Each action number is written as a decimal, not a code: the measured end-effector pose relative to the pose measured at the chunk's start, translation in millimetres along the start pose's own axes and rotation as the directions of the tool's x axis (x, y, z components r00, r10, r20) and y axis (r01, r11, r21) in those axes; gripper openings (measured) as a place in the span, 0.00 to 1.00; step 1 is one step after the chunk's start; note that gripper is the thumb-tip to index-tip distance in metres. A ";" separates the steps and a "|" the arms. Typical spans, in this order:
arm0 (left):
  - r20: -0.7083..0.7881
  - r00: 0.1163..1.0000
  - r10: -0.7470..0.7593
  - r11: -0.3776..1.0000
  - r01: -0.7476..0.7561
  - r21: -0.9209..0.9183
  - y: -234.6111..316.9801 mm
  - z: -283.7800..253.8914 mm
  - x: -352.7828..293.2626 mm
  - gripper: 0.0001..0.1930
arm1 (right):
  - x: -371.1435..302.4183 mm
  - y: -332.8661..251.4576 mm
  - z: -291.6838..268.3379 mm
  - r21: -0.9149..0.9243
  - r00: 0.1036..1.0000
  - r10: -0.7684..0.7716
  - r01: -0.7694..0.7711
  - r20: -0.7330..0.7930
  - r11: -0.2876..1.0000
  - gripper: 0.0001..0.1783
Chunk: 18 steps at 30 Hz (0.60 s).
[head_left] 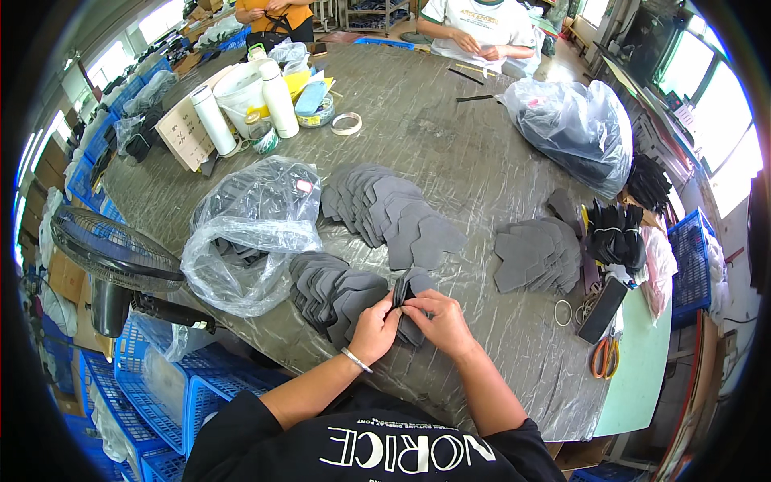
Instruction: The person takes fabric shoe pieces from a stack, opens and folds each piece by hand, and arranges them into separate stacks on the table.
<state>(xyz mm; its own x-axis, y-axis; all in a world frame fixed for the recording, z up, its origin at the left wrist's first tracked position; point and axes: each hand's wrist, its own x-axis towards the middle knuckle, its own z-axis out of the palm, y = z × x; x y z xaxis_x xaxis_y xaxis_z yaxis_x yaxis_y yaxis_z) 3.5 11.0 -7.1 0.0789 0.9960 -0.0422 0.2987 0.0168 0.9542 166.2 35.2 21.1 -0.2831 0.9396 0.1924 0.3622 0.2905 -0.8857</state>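
My left hand (374, 329), a bracelet at its wrist, is closed on a small bundle of dark grey cut pieces (417, 281) near the table's front edge. Thumb and fingers of my right hand (443, 322) pinch the same bundle from the other side. Just left of it lies a fanned stack of grey pieces (328, 291), partly behind my left hand. A longer fanned row of such pieces (389, 210) spreads farther back. To the right is another fanned pile (536, 255). What exactly my fingertips grip is partly hidden.
An open clear plastic bag (255, 221) with dark pieces sits left; a full bag (572, 128) stands back right. White bottles (279, 100), a tape roll (347, 124), orange-handled scissors (605, 357) and a black fan (116, 249) surround the work area. Two people are across the table.
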 end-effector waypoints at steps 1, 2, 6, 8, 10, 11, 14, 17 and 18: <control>-0.006 1.000 0.011 1.000 -0.011 -0.009 -0.2 0.3 -0.3 0.20 | 0.2 0.3 0.7 0.002 1.000 0.000 0.000 0.001 1.000 0.06; -0.013 1.000 0.022 1.000 -0.023 -0.019 -0.5 0.7 -0.4 0.20 | 0.5 0.8 1.7 0.012 1.000 0.006 -0.006 -0.011 1.000 0.06; -0.026 0.999 0.025 0.999 -0.026 -0.028 0.3 2.3 -0.6 0.19 | -0.1 4.3 4.3 0.021 0.999 0.018 -0.017 -0.039 1.000 0.07; -0.027 0.999 0.031 0.999 -0.032 -0.021 3.2 2.2 -0.1 0.19 | -0.2 4.8 5.3 0.006 0.999 0.023 -0.023 -0.046 1.000 0.07; -0.035 0.999 0.023 1.000 -0.023 -0.009 0.1 2.0 -0.9 0.19 | 0.5 4.4 6.6 -0.001 0.999 0.024 -0.025 -0.047 1.000 0.07; -0.041 0.999 0.017 1.000 -0.017 0.000 -1.7 1.9 -0.9 0.18 | 0.5 3.2 5.4 0.008 0.999 0.024 -0.023 -0.033 1.000 0.07; -0.021 0.999 0.032 0.999 -0.032 -0.010 -5.7 1.3 0.7 0.19 | 0.6 2.9 5.3 0.012 0.999 0.019 -0.019 -0.030 1.000 0.07; 0.021 1.000 0.018 1.000 -0.018 0.007 -2.1 0.3 1.1 0.20 | -0.8 2.9 3.5 0.007 0.999 0.028 -0.027 -0.043 1.000 0.07; 0.019 1.000 0.018 1.000 -0.018 0.008 -4.0 0.4 0.8 0.20 | -0.8 2.0 4.0 0.008 0.998 0.035 -0.035 -0.043 0.999 0.07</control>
<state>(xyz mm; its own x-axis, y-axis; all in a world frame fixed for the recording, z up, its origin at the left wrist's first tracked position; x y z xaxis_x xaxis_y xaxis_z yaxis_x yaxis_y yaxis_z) 2.7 11.7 -11.1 0.1024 0.9943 -0.0304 0.3049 -0.0023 0.9524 163.6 34.4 17.5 -0.2320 0.9561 0.1791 0.3647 0.2562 -0.8952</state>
